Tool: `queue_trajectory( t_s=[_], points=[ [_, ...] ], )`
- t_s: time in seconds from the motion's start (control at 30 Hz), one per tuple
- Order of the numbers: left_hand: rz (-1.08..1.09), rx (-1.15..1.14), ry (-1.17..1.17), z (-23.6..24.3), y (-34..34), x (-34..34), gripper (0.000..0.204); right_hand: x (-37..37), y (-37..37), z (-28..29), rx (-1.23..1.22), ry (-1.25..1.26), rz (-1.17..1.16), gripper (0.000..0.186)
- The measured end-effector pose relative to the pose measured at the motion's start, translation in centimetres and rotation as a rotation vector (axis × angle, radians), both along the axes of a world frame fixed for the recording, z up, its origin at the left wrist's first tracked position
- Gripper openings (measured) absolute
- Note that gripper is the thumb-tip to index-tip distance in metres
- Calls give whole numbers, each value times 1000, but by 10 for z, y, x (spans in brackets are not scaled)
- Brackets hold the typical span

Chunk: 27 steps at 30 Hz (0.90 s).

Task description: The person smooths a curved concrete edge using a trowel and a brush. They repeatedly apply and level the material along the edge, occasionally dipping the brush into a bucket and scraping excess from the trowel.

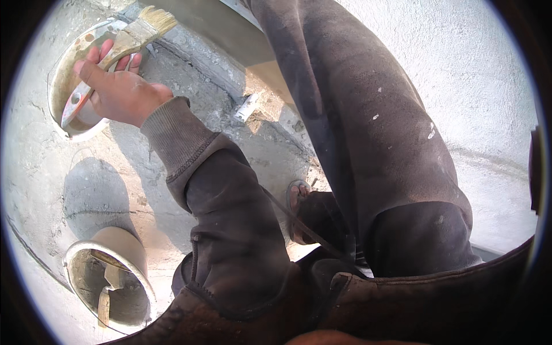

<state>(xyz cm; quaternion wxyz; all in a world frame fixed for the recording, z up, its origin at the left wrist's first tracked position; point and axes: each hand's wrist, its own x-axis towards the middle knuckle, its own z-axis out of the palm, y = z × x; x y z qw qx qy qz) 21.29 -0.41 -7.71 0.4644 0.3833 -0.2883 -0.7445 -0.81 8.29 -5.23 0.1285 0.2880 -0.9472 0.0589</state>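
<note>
Over concrete floor (pixel 132 178), left hand (pixel 118 92) holds brush (pixel 123 43), bristles up-right

- Two buckets stand on the concrete floor (pixel 138 190): a pale bucket (pixel 72 98) up by the person's raised hand, and a second bucket (pixel 112 282) well below it, nearer the person's body.
- One paintbrush (pixel 123 43), wooden-handled with light bristles, lies across the pale bucket's rim in the grip of one hand (pixel 118 92).
- One hand shows; the other is out of sight.
- Two tool handles (pixel 109 290) seem to poke up inside the second bucket.
- One sandalled foot (pixel 299 198) rests well to the right of the second bucket.
- One small white scrap (pixel 247 107) lies to the right of the pale bucket.
</note>
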Motion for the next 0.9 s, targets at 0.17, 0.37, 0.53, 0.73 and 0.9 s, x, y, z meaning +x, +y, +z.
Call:
queue_trajectory(
  t_s=[0.17, 0.37, 0.53, 0.73, 0.9],
  points=[
    [-18, -47, 32, 5, -14, 4, 44, 116, 178, 23, 158, 12, 89, 33],
    [-50, -62, 139, -13, -36, 14, 45, 249, 356, 50, 132, -110, -43, 36],
    [63, 81, 159, 14, -34, 25, 49, 312, 473, 65, 138, -400, -346, 34],
    [-9, 31, 136, 31, -1, 27, 46, 209, 256, 93, -934, -686, -263, 40],
    [-123, -6, 204, 32, 10, 21, 45, 158, 193, 58, -1571, -1141, -402, 29]
  ],
)
